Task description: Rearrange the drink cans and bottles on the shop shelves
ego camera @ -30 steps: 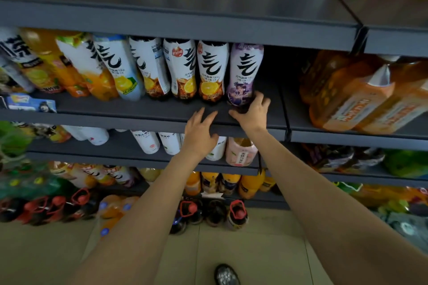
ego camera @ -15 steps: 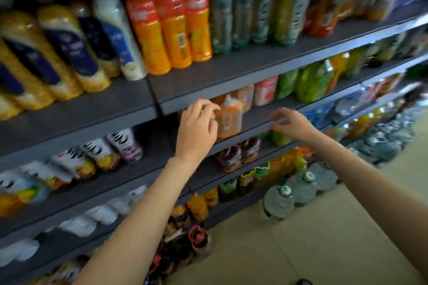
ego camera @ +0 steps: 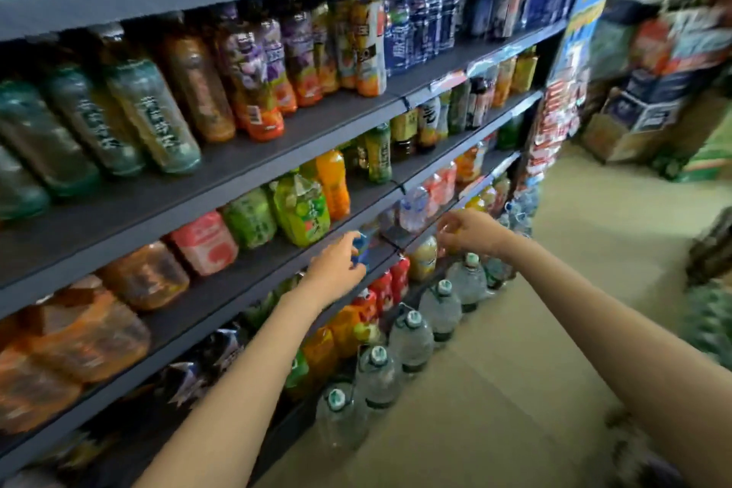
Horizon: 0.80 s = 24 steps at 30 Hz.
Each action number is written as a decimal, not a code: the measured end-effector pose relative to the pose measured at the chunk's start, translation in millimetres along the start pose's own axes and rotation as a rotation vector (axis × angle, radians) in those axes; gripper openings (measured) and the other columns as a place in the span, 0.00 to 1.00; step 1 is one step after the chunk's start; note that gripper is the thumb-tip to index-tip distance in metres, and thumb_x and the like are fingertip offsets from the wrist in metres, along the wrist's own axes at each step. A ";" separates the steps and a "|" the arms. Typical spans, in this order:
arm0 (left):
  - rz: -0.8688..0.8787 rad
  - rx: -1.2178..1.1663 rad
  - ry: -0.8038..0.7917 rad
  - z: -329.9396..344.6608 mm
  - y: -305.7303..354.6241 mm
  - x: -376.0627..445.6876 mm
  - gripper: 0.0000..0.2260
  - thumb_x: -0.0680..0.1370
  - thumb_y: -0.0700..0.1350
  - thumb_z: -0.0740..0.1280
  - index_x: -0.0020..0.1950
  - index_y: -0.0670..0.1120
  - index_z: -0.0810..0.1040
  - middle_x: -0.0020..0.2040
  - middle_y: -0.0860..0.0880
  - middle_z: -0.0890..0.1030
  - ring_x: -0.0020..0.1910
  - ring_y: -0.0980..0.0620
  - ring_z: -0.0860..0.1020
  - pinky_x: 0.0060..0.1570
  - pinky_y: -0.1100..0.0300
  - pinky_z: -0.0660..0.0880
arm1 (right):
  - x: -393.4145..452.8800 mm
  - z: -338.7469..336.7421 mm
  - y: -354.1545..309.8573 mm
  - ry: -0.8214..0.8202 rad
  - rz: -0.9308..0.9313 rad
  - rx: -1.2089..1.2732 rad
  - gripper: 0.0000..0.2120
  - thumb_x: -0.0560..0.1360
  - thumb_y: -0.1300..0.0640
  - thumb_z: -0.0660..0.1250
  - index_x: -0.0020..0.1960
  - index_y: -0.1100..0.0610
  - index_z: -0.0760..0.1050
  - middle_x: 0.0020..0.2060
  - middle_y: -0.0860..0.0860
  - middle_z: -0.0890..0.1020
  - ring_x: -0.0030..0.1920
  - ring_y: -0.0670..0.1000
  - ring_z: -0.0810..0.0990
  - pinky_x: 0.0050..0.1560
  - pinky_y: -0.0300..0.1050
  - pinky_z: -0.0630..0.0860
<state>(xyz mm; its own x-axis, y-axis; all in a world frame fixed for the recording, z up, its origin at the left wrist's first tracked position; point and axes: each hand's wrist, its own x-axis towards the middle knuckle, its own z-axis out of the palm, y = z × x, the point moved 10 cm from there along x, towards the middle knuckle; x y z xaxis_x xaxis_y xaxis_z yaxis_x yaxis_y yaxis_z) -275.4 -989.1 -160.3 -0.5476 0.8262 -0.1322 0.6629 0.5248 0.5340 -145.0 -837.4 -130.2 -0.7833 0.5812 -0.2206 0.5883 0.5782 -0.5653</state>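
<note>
Grey metal shelves (ego camera: 245, 170) run from the left edge of the frame toward the upper right, packed with drink bottles leaning outward. My left hand (ego camera: 334, 269) reaches to the shelf edge near the middle of the frame, fingers curled at a small blue thing (ego camera: 361, 250) there; blur keeps me from telling whether I grip it or only touch it. My right hand (ego camera: 471, 232) hangs further right, in front of the next shelf section, fingers loosely bent, and I cannot tell if it holds anything. Just above my left hand stand green bottles (ego camera: 301, 210) and an orange bottle (ego camera: 333, 184); a clear bottle (ego camera: 414, 208) sits between my two hands. Big water jugs (ego camera: 412, 337) line the floor (ego camera: 515, 388) below my arms, crowding the base of the shelves. Stacked cartons (ego camera: 649, 91) fill the upper right.
</note>
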 end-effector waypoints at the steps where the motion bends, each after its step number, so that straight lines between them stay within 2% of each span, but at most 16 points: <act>1: 0.002 -0.021 0.023 1.8 12.5 14.6 0.22 0.78 0.43 0.63 0.71 0.47 0.62 0.64 0.47 0.72 0.59 0.47 0.74 0.59 0.49 0.71 | 12.0 -16.3 11.2 0.021 0.004 0.026 0.16 0.76 0.56 0.67 0.61 0.61 0.73 0.54 0.57 0.78 0.48 0.52 0.75 0.39 0.37 0.70; 2: 0.004 -0.038 0.074 -0.3 21.5 30.3 0.21 0.78 0.43 0.63 0.70 0.45 0.64 0.64 0.46 0.72 0.60 0.46 0.73 0.59 0.50 0.71 | 25.3 -31.8 19.2 0.052 -0.002 0.058 0.16 0.76 0.57 0.66 0.61 0.62 0.73 0.54 0.57 0.78 0.46 0.52 0.75 0.36 0.36 0.71; 3: -0.001 -0.054 0.146 -5.9 27.6 46.7 0.20 0.78 0.42 0.64 0.69 0.44 0.65 0.65 0.45 0.71 0.62 0.45 0.71 0.60 0.51 0.70 | 38.9 -45.6 25.6 0.084 -0.009 0.083 0.15 0.76 0.57 0.66 0.60 0.63 0.72 0.53 0.58 0.79 0.45 0.52 0.75 0.37 0.37 0.73; 5: -0.066 -0.105 0.294 -18.2 26.2 76.1 0.20 0.77 0.42 0.64 0.68 0.42 0.66 0.65 0.42 0.69 0.64 0.44 0.69 0.61 0.53 0.66 | 70.5 -59.6 35.7 0.112 -0.020 0.134 0.14 0.76 0.57 0.66 0.59 0.63 0.72 0.53 0.58 0.79 0.48 0.55 0.77 0.48 0.46 0.76; 7: -0.160 -0.151 0.412 -25.4 13.8 101.9 0.19 0.77 0.41 0.65 0.67 0.40 0.67 0.64 0.40 0.69 0.63 0.41 0.68 0.60 0.54 0.64 | 104.9 -57.8 39.6 0.091 -0.038 0.178 0.14 0.75 0.57 0.67 0.58 0.63 0.73 0.52 0.58 0.80 0.48 0.55 0.78 0.53 0.51 0.76; 11: -0.371 -0.333 0.593 -28.3 -21.9 146.9 0.24 0.76 0.42 0.67 0.69 0.39 0.64 0.64 0.40 0.69 0.63 0.42 0.69 0.59 0.54 0.66 | 172.3 -23.7 31.3 -0.061 -0.133 0.091 0.19 0.74 0.52 0.70 0.60 0.62 0.72 0.53 0.56 0.79 0.53 0.54 0.77 0.51 0.45 0.72; 13: -0.472 -0.462 0.686 -27.8 -45.2 158.4 0.28 0.75 0.43 0.68 0.71 0.37 0.61 0.67 0.39 0.68 0.66 0.42 0.68 0.63 0.53 0.65 | 195.1 -3.8 24.0 -0.160 -0.183 0.033 0.20 0.73 0.52 0.70 0.60 0.61 0.72 0.55 0.55 0.79 0.53 0.53 0.77 0.46 0.37 0.68; 15: -0.528 -0.493 0.742 -30.4 -59.6 172.9 0.32 0.75 0.44 0.70 0.72 0.36 0.59 0.69 0.38 0.67 0.68 0.41 0.66 0.66 0.52 0.63 | 213.4 -0.3 24.0 -0.207 -0.215 0.000 0.20 0.73 0.53 0.70 0.61 0.60 0.72 0.55 0.55 0.80 0.53 0.52 0.78 0.41 0.33 0.66; 19: -0.606 -0.485 0.808 -39.6 -67.7 206.8 0.37 0.73 0.45 0.72 0.74 0.38 0.54 0.72 0.39 0.64 0.70 0.42 0.64 0.66 0.56 0.60 | 253.4 -15.6 37.6 -0.228 -0.229 0.015 0.19 0.73 0.53 0.70 0.60 0.60 0.73 0.54 0.54 0.80 0.52 0.52 0.78 0.42 0.34 0.66; 24: -0.723 -0.513 0.951 -39.1 -77.3 212.8 0.38 0.71 0.46 0.73 0.74 0.41 0.56 0.71 0.41 0.65 0.69 0.43 0.66 0.66 0.54 0.62 | 286.4 -7.2 31.3 -0.304 -0.310 0.074 0.20 0.72 0.56 0.71 0.61 0.60 0.72 0.52 0.54 0.81 0.51 0.52 0.78 0.47 0.38 0.70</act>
<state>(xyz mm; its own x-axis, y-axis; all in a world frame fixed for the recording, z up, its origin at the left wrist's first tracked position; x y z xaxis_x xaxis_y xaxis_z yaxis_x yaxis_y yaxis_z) -463.1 -861.9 -197.0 -0.9820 -0.1887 0.0049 -0.0870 0.4755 0.8754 -349.5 -648.7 -205.4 -0.9504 0.1859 -0.2492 0.3092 0.6499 -0.6943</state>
